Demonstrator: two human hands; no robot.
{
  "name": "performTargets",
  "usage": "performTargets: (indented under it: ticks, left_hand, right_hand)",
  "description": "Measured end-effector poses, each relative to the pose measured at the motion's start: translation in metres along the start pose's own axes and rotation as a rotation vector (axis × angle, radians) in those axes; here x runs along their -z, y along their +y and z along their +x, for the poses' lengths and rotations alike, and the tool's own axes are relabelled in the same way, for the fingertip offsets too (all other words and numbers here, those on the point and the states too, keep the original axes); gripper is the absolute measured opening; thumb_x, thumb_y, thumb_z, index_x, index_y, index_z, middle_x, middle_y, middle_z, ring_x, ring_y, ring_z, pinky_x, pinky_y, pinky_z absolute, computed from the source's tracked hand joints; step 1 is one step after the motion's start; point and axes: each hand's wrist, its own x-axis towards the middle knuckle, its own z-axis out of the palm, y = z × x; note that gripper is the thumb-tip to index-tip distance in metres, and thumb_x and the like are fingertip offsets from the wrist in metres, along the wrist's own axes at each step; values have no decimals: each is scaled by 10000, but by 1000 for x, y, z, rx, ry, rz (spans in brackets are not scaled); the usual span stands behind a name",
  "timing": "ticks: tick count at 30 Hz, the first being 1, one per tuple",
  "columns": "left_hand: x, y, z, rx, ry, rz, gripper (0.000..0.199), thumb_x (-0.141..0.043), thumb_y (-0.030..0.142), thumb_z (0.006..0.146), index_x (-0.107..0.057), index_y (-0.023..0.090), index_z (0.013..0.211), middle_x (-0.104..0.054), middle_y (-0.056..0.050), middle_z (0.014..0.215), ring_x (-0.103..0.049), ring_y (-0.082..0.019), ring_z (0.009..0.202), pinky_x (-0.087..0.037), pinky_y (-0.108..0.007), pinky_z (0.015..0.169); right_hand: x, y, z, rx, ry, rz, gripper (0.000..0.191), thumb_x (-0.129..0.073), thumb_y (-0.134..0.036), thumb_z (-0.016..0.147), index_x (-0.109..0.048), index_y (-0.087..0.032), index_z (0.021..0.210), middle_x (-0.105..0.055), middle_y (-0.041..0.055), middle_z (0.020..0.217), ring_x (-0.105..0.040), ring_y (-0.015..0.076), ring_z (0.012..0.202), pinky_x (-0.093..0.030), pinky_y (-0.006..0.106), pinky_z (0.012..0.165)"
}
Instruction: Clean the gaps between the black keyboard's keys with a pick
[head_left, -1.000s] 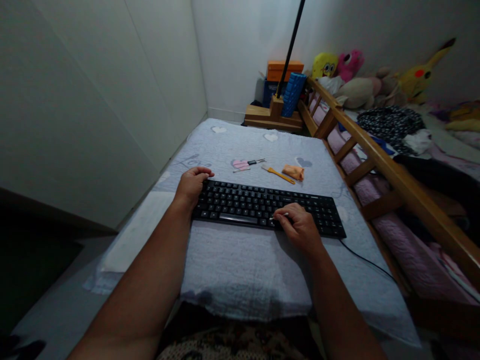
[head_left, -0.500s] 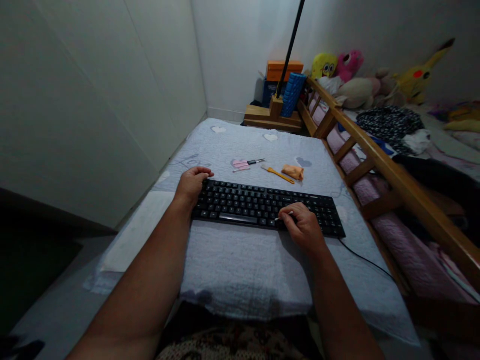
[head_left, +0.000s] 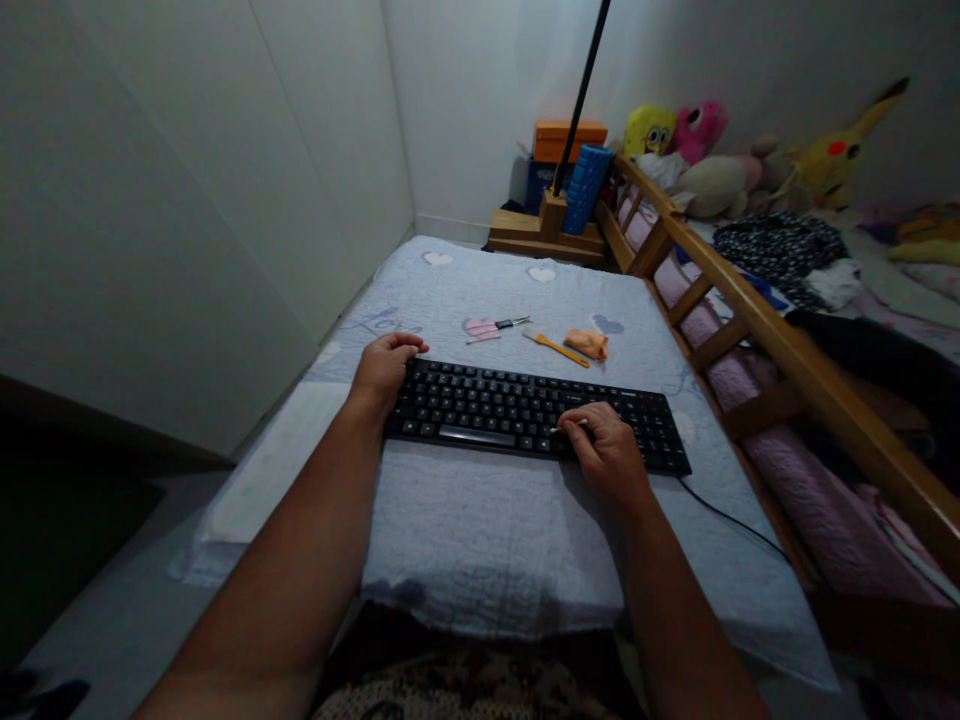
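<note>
My right hand [head_left: 604,448], pinching the swab [head_left: 556,430], had shifted slightly right over the keyboard [head_left: 472,402] on the cloth [head_left: 465,520], bringing the tip to another spot. My left hand [head_left: 382,372] was at the keyboard's left end; whether it gripped, I couldn't tell.

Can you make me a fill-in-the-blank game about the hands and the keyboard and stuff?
1. The right hand holds a thin stick at the keyboard, which is coloured ____.
2. The left hand is at the keyboard's ____ end.
3. The crumpled orange bundle lies to the ____ of the yellow-handled tool.
4. The ribbed roller near the wall is coloured ____.

Missing words: black; left; right; blue.
</note>
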Motion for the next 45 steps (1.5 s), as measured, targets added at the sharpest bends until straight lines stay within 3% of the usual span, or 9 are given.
performTargets:
  ticks: [21,45]
  left_hand:
    - [0,3,-2,-2,5,14,115,-606,177,648,-664,186,746,-714,-49,822,-623,-218,833,-451,-359,852]
    - [-1,2,0,2,6,-5,97,-610,161,651,-656,184,733,-715,-48,807,-639,-218,826,-456,-367,877]
  right_hand:
    - [0,-3,-2,-23,-20,6,180,-540,-218,894,-673,-215,773,-700,60,796,-628,246,844,-453,394,777]
    - [-1,5,0,-43,105,-21,191,-541,-258,909,-692,-215,799,-721,69,842,-640,250,864,-468,405,807]
